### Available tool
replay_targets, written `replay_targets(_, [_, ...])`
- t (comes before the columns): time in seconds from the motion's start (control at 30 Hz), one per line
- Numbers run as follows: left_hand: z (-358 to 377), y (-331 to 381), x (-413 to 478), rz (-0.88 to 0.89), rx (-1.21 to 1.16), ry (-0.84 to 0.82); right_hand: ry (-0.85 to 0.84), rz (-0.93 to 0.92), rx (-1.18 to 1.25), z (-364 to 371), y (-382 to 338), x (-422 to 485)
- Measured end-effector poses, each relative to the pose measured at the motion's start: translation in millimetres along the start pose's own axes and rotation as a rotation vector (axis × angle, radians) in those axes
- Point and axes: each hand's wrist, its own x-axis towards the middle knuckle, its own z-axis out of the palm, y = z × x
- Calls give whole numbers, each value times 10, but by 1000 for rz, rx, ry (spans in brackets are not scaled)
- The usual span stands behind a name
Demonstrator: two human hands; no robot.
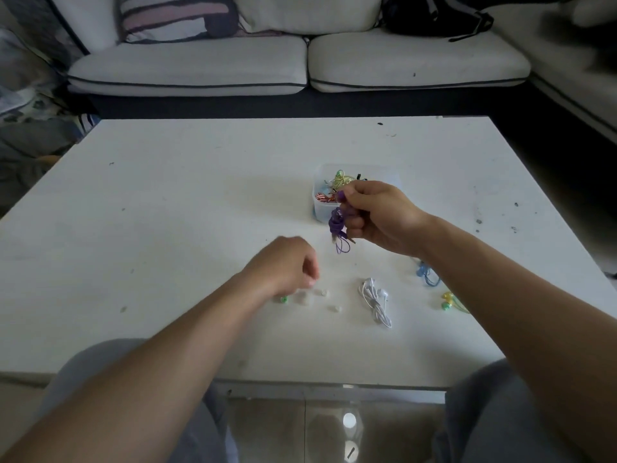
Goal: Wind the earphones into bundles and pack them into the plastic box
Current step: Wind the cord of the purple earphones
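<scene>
My right hand is shut on a wound purple earphone bundle, held above the table just in front of the clear plastic box. A loose purple loop dangles below the bundle. The box holds several coloured bundles, yellow-green and red-white among them. My left hand hovers low over the table with fingers curled, holding nothing I can see. A white earphone lies loose on the table. Blue earphones and yellow-green earphones lie partly hidden by my right forearm.
Small clear ear tips and a green bud lie by my left hand. The white table stands before a white sofa. My knees sit under the near edge.
</scene>
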Motion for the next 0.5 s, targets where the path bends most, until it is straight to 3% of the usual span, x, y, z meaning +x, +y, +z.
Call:
replay_targets(0.13, [170, 11, -33, -42, 119, -75, -21, 42, 89, -67, -19, -36])
replay_targets(0.5, [292, -22, 8, -40, 97, -64, -37, 5, 68, -130, -27, -64])
